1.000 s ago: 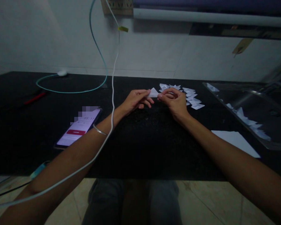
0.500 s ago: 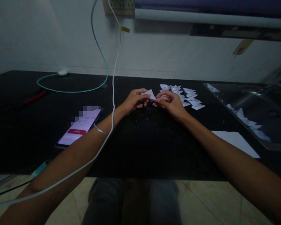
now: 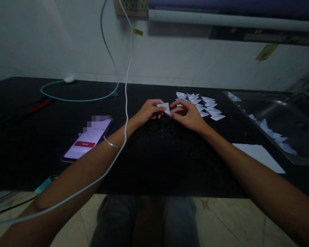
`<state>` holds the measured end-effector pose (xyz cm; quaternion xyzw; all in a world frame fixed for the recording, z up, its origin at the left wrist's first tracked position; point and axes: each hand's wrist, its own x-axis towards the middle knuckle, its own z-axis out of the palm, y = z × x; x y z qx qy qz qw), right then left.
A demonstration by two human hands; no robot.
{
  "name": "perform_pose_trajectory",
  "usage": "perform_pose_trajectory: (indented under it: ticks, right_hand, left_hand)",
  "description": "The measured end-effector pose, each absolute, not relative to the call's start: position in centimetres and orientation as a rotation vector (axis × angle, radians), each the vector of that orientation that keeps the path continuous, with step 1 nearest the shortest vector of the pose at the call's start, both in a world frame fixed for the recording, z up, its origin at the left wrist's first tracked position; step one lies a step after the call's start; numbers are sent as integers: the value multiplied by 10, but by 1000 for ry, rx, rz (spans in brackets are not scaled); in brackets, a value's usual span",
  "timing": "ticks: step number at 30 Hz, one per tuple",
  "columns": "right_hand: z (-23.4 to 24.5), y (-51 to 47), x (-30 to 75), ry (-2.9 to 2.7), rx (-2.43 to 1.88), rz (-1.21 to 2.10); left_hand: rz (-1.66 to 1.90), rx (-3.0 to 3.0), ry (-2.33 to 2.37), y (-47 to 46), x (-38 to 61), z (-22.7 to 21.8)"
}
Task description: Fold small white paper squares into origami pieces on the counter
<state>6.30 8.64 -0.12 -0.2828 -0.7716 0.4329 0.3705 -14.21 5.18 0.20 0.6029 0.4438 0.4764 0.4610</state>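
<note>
Over the middle of the black table, my left hand (image 3: 151, 110) pinches a small piece of folded white paper (image 3: 167, 108), its thumb lying across the top face. At the paper's lower right corner are the fingertips of my right hand (image 3: 186, 115), thumb and a finger closed on that corner while the index finger arches above it. Just behind my right hand stand several folded white paper pieces (image 3: 211, 109) in rows, partly hidden by it. A stack of flat white paper (image 3: 259, 157) lies by my right forearm.
A phone (image 3: 83, 142) with a lit screen lies beside my left forearm. The white cable (image 3: 126, 89) hangs across that arm. A teal cable (image 3: 79, 101) loops at the back left. At right is a sink (image 3: 270, 144) with its reflective rim.
The folded paper has turned in my left hand, its point now toward the lower right. My right fingers have spread somewhat and shifted to its lower corner.
</note>
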Motion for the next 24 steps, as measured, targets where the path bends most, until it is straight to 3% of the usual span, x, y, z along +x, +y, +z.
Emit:
perform_pose_trajectory:
  ticks: [10, 24]
  right_hand:
    - [-4, 92, 64, -2036, -734, 994]
    - [6, 88, 62, -1892, -821, 1006]
  left_hand:
    - [1110, 1561, 1171, 47, -138, 10]
    - [1134, 1444, 930, 53, -145, 2]
